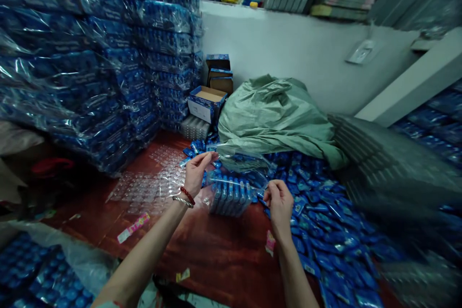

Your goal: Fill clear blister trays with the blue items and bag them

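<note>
Left hand [198,172]: thumb and fingertips pinched together on one edge of a clear plastic bag [236,181]. Right hand [280,202]: fingers curled, thumb against index, pinching the opposite edge. No visible gap at either pinch; your lower fingers on both sides are folded in. Bag is stretched between your hands, its mouth spread.

Row of blue packets [232,191] stands upright in front of you, between your hands and just below the bag's rim, on the red table [216,255]. Film overlaps it; can't tell how much of the row is inside.

Your right wrist is right beside a wide spill of loose blue packets [328,231], which crowds that whole side and runs behind the bag too. On your left, clear blister sheets [144,190] lie flat, reaching close to your wrist. Nearer you: a pink strip [133,227] left of your left forearm, a pink scrap [270,241] beside your right forearm, a yellow scrap [183,275] near the table's front edge.

Beyond the bag, a big green sack [277,115] blocks the back, against the white wall [267,43]. Left of it, an open box [206,102] sits above ribbed trays [195,127]. Film-wrapped blue packs [173,57] tower over your left side. Far right, a grey stack [393,178], blurred.
</note>
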Demonstrator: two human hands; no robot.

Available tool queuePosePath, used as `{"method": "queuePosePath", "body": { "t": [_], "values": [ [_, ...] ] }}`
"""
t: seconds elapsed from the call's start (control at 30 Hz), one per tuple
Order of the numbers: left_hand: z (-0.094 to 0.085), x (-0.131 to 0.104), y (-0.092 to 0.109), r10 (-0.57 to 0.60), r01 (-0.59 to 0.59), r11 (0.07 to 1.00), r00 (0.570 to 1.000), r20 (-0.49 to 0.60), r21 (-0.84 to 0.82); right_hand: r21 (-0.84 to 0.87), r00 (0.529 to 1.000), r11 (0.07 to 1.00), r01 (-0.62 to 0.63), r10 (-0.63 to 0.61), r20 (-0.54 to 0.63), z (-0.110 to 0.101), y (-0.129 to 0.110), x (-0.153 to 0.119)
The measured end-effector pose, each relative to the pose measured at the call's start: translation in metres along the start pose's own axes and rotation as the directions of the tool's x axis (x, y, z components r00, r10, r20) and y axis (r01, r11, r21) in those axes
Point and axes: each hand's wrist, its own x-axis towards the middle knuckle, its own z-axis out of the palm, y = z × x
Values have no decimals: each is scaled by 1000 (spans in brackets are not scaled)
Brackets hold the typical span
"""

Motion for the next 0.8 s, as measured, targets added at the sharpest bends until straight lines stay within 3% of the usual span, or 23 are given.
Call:
{"method": "queuePosePath", "body": {
  "t": [0.1, 0.2, 0.27, 0.37, 0.47, 0.57, 0.7, 0.8],
  "values": [
    [6, 3, 2, 13, -14, 999, 1000, -25, -38, -127, 975, 976, 178, -192, -115, 6, -14, -6],
    [11, 4, 7, 49, -50, 999, 999, -23, -9, -253, 919, 890, 379, -395, -13, 19, -30, -8],
    [13, 4, 11, 67, -67, 998, 998, -14, 23, -297, 831, 780, 550, -545, 108, 32, -39, -6],
    [14, 4, 15, 75, -74, 996, 997, -12, 53, -394, 643, 523, 756, -704, 302, 53, -52, 1],
    [13, 4, 18, 92, -89, 990, 996, -21, 108, -535, 527, 256, 805, -724, 445, 70, -63, 14],
    [10, 3, 21, 128, -120, 970, 992, -23, 212, -567, 434, 67, 821, -719, 543, 81, -72, 26],
    [6, 3, 25, 208, -218, 912, 976, 66, 348, -529, 353, -47, 847, -695, 627, 94, -78, 32],
    [6, 1, 28, 244, -270, 867, 963, 115, 420, -510, 348, -21, 860, -708, 615, 99, -85, 44]
  ]
}}
